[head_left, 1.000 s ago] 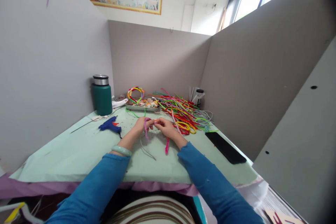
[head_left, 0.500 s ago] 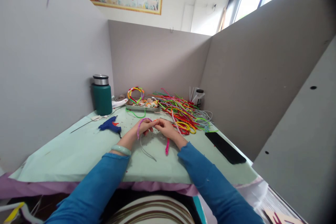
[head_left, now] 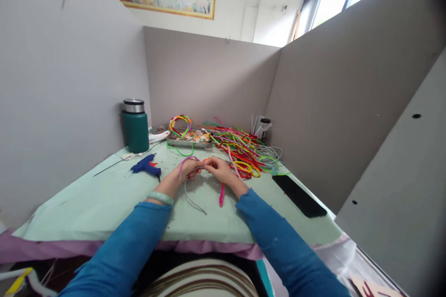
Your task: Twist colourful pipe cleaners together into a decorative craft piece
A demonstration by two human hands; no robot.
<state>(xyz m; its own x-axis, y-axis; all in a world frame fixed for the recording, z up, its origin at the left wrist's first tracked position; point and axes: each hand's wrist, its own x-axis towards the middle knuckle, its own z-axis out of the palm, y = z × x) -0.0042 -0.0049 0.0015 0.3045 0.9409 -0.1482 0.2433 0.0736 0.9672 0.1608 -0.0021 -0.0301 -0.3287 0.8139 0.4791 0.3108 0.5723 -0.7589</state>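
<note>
Head view: left grip [head_left: 190,167] clamped on purple strip [head_left: 181,166], which arches over its back; right grip [head_left: 219,169] pinched together just beside, contents indistinct. Strip judged light, soft, bendable; best held near its end.

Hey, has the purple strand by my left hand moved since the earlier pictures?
Yes. The purple strand's loose end has swung left in the view, toward the blue glue gun, which hasn't moved.
</note>
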